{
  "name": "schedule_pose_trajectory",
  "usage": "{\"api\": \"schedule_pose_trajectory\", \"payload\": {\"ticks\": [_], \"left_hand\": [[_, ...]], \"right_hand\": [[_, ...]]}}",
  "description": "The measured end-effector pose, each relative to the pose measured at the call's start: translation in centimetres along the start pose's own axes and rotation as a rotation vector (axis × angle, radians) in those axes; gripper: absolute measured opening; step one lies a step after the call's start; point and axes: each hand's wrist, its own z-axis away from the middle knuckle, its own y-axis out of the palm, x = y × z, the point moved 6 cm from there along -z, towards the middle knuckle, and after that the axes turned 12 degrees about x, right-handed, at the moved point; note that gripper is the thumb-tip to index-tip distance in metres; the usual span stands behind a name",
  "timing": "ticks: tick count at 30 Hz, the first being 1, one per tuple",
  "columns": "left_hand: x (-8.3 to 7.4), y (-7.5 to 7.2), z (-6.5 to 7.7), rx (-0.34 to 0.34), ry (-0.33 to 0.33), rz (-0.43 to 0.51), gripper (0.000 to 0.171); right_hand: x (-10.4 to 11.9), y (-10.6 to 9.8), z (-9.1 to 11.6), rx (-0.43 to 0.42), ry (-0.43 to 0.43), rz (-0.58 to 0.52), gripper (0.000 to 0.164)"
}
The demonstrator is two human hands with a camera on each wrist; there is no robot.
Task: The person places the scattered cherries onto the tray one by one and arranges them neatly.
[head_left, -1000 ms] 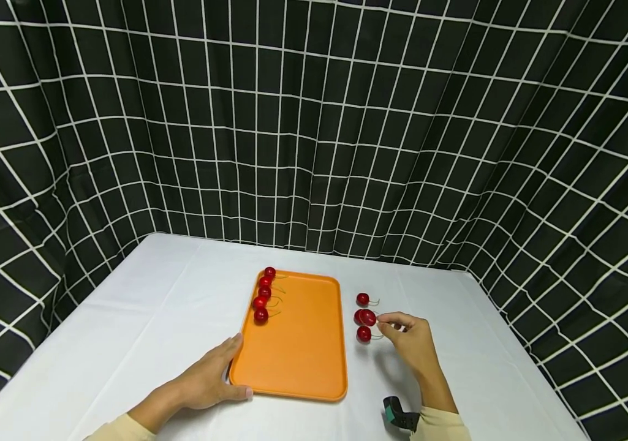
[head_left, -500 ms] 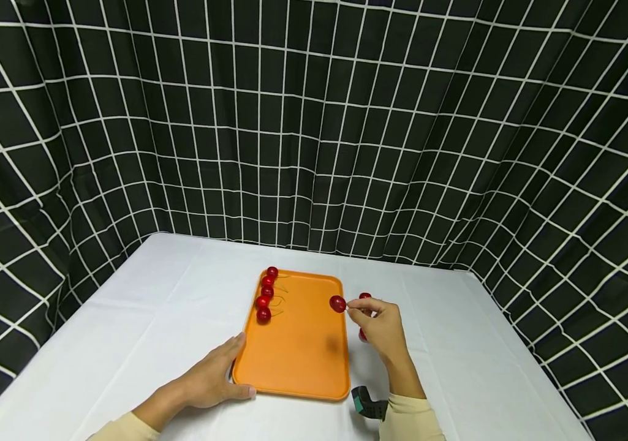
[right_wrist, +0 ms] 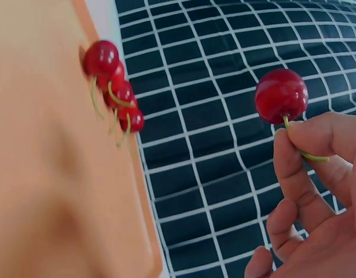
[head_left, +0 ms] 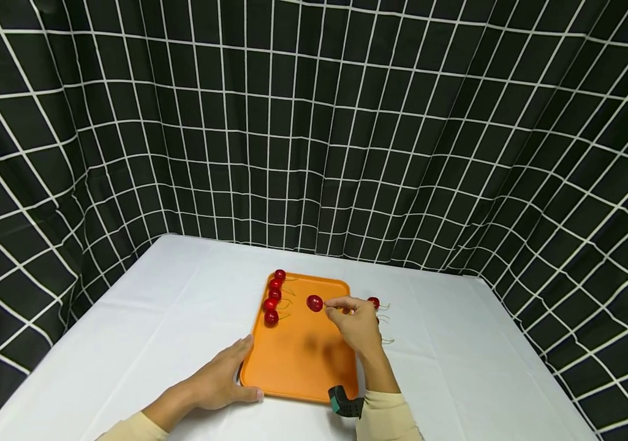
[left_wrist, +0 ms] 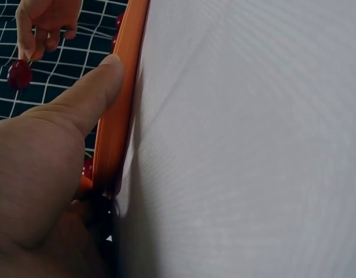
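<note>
A red cherry [head_left: 315,303] hangs over the orange tray [head_left: 297,361], its green stem pinched between thumb and index finger of my right hand [head_left: 359,324]. In the right wrist view that cherry [right_wrist: 282,97] shows round and glossy, with the stem running back past the fingertips. Along the tray's left side lies a row of several cherries [head_left: 271,318], stems pointing right. My left hand [head_left: 215,380] rests at the tray's near left corner, fingers along the left edge. Its straight thumb [left_wrist: 96,92] presses the tray's near side in the left wrist view.
Right of the tray, a cherry [head_left: 373,302] lies on the white tablecloth [head_left: 457,355]; more stems show behind my right hand. A black wrist device [head_left: 345,402] sits by my right sleeve. Dark grid-patterned curtain [head_left: 314,122] surrounds the table's back and sides.
My right hand has lifted a cherry from the group at the right and carried it left over the tray. My left hand has stayed at the tray's corner.
</note>
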Motion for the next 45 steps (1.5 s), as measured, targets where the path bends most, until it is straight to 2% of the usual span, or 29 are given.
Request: {"api": "schedule_pose_trajectory", "payload": {"ticks": [3, 9, 16, 22, 29, 38, 45], "left_hand": [[-0.2, 0.1, -0.1, 0.005, -0.001, -0.004, 0.111], [-0.8, 0.1, -0.4, 0.01, 0.014, -0.011, 0.112], [-0.8, 0.2, -0.7, 0.012, 0.013, -0.017, 0.112], [-0.8, 0.2, -0.7, 0.013, 0.015, -0.015, 0.11], [-0.9, 0.1, -0.4, -0.019, 0.024, -0.032, 0.108], [-0.3, 0.2, -0.1, -0.015, 0.002, -0.017, 0.108], [-0.2, 0.0, 0.0, -0.022, -0.011, -0.008, 0.109]], "right_hand": [[1.1, 0.8, 0.1, 0.022, 0.011, -0.008, 0.007], [-2.2, 2.3, -1.6, 0.031, -0.007, 0.015, 0.007], [-3.0, 4.1, -2.5, 0.061, -0.008, 0.043, 0.007], [-3.5, 5.9, -2.7, 0.098, 0.03, 0.074, 0.007], [-4.2, 7.8, -3.0, 0.143, 0.054, 0.14, 0.006], [-4.9, 9.3, -2.9, 0.218, 0.101, 0.208, 0.009], [-5.4, 10.1, -3.0, 0.236, 0.168, 0.237, 0.012]]}}
